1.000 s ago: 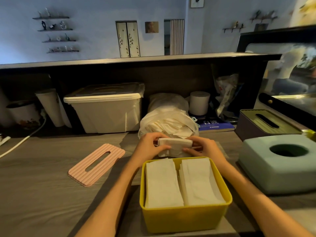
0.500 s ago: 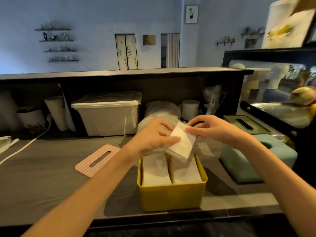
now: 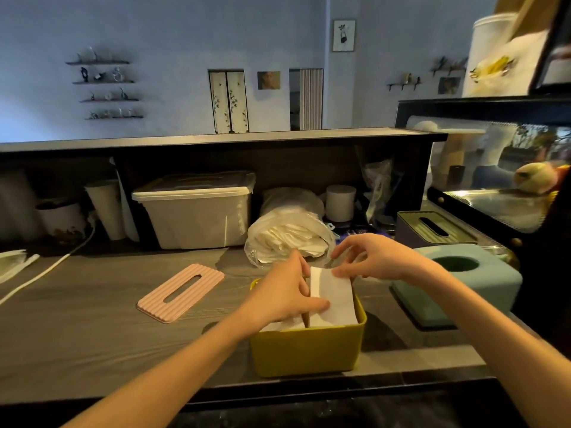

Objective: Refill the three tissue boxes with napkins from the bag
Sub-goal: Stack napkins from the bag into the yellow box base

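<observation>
Now folded napkin (image 3: 332, 293) is dropping into yellow box (image 3: 307, 350), having been up above rim half a second back. I'm watching left hand (image 3: 285, 299) pinching near edge, right hand (image 3: 375, 257) pinching far corner. First box nearly filled. Pink lid (image 3: 180, 292) lying well apart left; teal box (image 3: 457, 282) crowding right side; bag (image 3: 289, 239) just behind.

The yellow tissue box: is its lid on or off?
Off. The yellow tissue box stands open-topped, napkins showing; pink lid lies beside it.

Both forearms are bare, with no sleeve visible up to the frame edge. The left hand (image 3: 285, 296) and the right hand (image 3: 375, 259) are bare as well.
</observation>
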Demonstrator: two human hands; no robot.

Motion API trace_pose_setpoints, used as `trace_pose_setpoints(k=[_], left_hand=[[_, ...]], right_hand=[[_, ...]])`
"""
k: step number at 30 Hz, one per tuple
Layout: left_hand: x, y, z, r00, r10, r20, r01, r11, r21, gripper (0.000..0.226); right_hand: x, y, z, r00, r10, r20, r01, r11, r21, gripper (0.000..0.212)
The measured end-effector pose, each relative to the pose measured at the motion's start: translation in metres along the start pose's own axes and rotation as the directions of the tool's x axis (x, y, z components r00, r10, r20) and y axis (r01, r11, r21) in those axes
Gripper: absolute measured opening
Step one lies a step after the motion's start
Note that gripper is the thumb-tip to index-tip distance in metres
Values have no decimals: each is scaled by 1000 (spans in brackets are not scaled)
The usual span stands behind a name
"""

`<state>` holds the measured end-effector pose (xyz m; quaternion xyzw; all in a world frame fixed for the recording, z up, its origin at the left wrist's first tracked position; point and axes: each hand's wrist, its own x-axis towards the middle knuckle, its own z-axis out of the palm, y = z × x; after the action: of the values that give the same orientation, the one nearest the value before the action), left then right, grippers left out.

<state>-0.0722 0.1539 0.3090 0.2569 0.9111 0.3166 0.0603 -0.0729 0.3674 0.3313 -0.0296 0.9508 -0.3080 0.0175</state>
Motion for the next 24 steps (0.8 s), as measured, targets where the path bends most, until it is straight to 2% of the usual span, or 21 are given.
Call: trace_pose_setpoints(k=[4, 7, 11, 15, 18, 20, 24], left_hand=[[1, -2, 6, 999, 12, -33, -8, 993, 119, 52], [2, -3, 8, 997, 29, -77, -13, 979, 204, 61], [1, -6, 7, 978, 180, -101, -144, 945, 294, 73], [0, -13, 1, 939, 331, -90, -275, 884, 378, 63], [0, -13, -3, 945, 324, -35, -281, 864, 419, 71], [-2, -10, -5, 948, 316, -28, -271, 853, 446, 73], [-4, -8, -5, 954, 297, -39, -241, 837, 491, 74]], right_hand=[[6, 1, 4, 1000, -9, -2, 9, 1000, 19, 51], [14, 2, 7, 1000, -15, 8, 15, 1000, 4, 58], [20, 0, 10, 999, -17, 27, 18, 999, -36, 51], [5, -7, 1, 986, -138, -91, 133, 989, -61, 31], [-13, -14, -1, 980, -201, -6, 197, 965, -172, 28], [-22, -17, 2, 982, -180, 61, 190, 937, -293, 41], [-27, -20, 6, 982, -173, 81, 191, 867, -460, 60]])
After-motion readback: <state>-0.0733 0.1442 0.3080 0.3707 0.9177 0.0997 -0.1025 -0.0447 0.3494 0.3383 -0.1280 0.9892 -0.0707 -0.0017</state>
